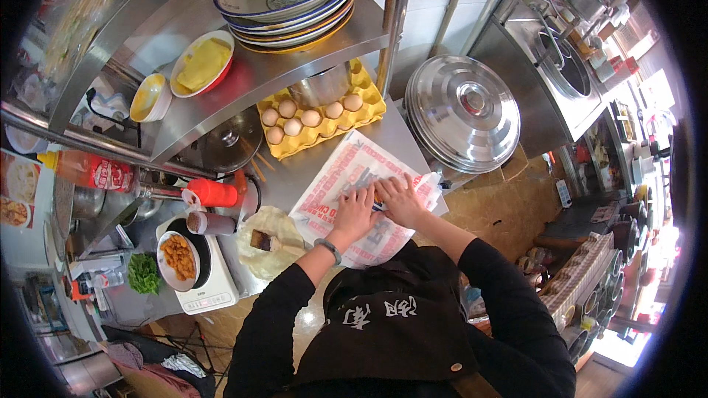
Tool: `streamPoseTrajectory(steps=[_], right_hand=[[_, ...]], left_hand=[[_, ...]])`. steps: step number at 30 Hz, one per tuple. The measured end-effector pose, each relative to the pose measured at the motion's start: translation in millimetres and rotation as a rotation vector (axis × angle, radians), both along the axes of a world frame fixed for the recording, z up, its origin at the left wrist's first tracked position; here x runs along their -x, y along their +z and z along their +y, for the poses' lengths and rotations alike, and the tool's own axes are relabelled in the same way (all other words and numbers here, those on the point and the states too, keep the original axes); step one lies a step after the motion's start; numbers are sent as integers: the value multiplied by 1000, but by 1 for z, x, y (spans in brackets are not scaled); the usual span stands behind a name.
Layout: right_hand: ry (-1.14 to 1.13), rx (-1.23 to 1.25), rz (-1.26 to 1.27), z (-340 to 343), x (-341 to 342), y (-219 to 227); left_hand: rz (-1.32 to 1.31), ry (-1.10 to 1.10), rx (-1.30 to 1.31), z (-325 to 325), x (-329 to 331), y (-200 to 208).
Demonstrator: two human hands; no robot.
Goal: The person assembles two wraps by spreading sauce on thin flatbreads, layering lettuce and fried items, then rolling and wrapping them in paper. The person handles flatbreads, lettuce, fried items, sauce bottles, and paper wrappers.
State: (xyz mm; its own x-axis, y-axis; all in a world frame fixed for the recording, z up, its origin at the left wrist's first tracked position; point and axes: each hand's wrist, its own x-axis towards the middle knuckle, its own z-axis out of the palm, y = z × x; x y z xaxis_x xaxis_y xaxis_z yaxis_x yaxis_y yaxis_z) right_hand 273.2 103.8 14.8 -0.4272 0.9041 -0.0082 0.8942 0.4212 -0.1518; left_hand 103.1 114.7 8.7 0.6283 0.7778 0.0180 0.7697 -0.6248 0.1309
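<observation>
The head camera looks down on a sheet of white paper printed in red and blue, spread at a slant over a grey metal worktop in front of the person. The bare left hand and the bare right hand rest on it side by side, near its middle, fingers bent and angled inward so that the tips come close together. A small orange-brown patch shows between them; what it is, and whether the fingers grasp anything or only press down, I cannot tell. A pale greenish bangle circles the left wrist, below which a black sleeve covers the forearm. Just left of the paper lies a thin, pale yellow, irregular round sheet, bearing a dark brown rectangular piece. Farther left, a white bowl of orange-brown chunks sits tilted on a white countertop appliance with a black top, with a bunch of green leaves beside it. Beyond the paper, a yellow moulded egg tray holds brown eggs in its front rows, and to the right stands a large round pot with a shiny domed metal lid.
</observation>
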Motion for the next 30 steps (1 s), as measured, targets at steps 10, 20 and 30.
streamPoseTrajectory(steps=[10,20,30], right_hand=[[-258,314,18,30,-95,4],[-530,215,703,3,-52,28],[-561,41,760,-28,65,1]], left_hand=[[44,-248,111,20,-20,9],[-190,-137,157,20,-22,-11],[-1033,53,507,37,-5,-30]])
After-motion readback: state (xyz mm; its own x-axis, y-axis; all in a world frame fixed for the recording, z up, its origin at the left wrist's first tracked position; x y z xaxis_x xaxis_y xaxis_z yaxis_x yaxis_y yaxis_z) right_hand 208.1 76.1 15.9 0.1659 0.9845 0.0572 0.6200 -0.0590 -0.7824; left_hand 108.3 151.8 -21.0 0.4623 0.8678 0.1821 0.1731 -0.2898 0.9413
